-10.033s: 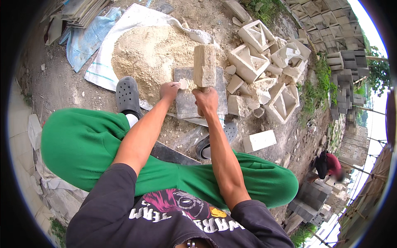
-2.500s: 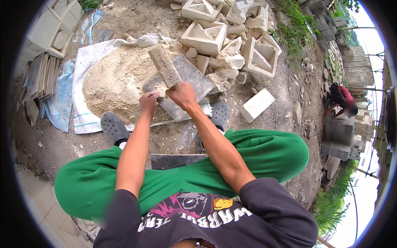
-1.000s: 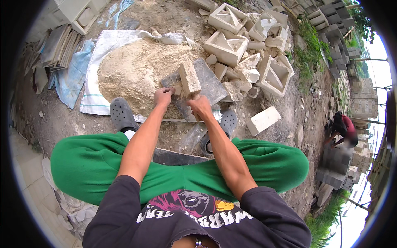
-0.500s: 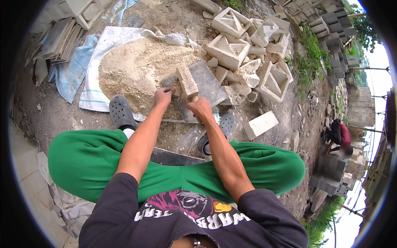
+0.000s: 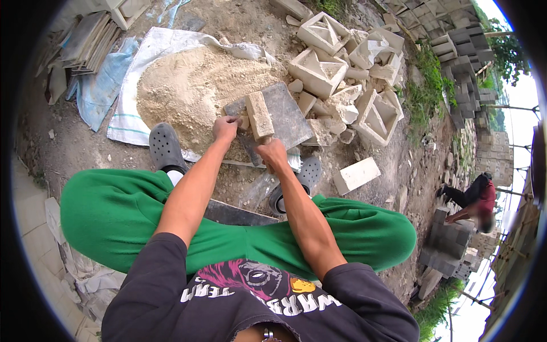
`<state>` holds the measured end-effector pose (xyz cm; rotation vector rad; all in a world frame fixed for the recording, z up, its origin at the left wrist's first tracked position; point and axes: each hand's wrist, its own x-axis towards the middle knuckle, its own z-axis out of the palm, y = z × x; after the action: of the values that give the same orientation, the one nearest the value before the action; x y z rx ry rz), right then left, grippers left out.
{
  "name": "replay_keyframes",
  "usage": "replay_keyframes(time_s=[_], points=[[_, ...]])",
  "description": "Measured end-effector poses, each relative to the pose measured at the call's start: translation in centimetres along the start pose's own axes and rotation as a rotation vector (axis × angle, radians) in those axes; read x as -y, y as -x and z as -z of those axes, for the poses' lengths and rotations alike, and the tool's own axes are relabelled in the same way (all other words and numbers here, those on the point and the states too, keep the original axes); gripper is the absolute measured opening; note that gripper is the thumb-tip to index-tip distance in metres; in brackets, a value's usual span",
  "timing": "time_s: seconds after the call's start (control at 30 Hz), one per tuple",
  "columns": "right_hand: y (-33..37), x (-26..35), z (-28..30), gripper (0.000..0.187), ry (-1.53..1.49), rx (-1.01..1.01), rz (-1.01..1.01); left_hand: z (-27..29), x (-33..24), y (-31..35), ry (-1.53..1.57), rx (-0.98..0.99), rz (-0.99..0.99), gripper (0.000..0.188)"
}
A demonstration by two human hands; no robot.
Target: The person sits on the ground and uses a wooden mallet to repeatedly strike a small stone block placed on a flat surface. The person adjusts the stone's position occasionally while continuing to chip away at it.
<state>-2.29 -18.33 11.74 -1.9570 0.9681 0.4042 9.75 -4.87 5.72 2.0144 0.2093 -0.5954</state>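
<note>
My right hand [image 5: 272, 154] is wrapped round the short handle of a dusty block-headed mallet [image 5: 259, 115]. The mallet's head lies over a flat dark grey slab [image 5: 289, 115], close to my left hand. With pinched fingers, my left hand [image 5: 225, 129] holds a small pale stone chunk [image 5: 244, 121] at the slab's left part, just beside the mallet head. Crumbled pale material [image 5: 182, 94] is heaped past the slab, on a white woven sack [image 5: 126, 122] spread on the ground. How far the mallet face touches the chunk is hard to see.
Broken pale cast blocks [image 5: 319, 71] pile up right of the slab. A whitish brick [image 5: 357, 175] lies nearer me. Stacked thin boards [image 5: 85, 43] and a blue sheet [image 5: 97, 94] are at left. Another person [image 5: 476, 196] bends over grey blocks at far right.
My hands and the mallet stay almost in place over the slab. The view has shifted slightly. At far right, the other person has moved and stands bent over the blocks.
</note>
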Motion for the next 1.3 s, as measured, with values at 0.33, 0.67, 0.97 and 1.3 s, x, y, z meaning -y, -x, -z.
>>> replay_keyframes(time_s=[0.33,0.67,0.97,1.3], points=[[1.9,5.9,3.0,0.029,-0.269,-0.164,0.248,0.4,1.9,-0.1,0.085,0.007,-0.133,0.022],[0.6,1.0,0.5,0.031,0.010,-0.100,0.026,0.6,-0.3,0.7,-0.032,0.001,0.020,0.025],[1.0,1.8,-0.9,0.032,-0.129,-0.290,0.296,0.6,0.4,0.6,0.039,0.025,-0.054,0.025],[1.3,2.9,0.8,0.030,-0.106,-0.249,0.233,0.4,1.4,-0.1,-0.004,0.013,-0.096,0.025]])
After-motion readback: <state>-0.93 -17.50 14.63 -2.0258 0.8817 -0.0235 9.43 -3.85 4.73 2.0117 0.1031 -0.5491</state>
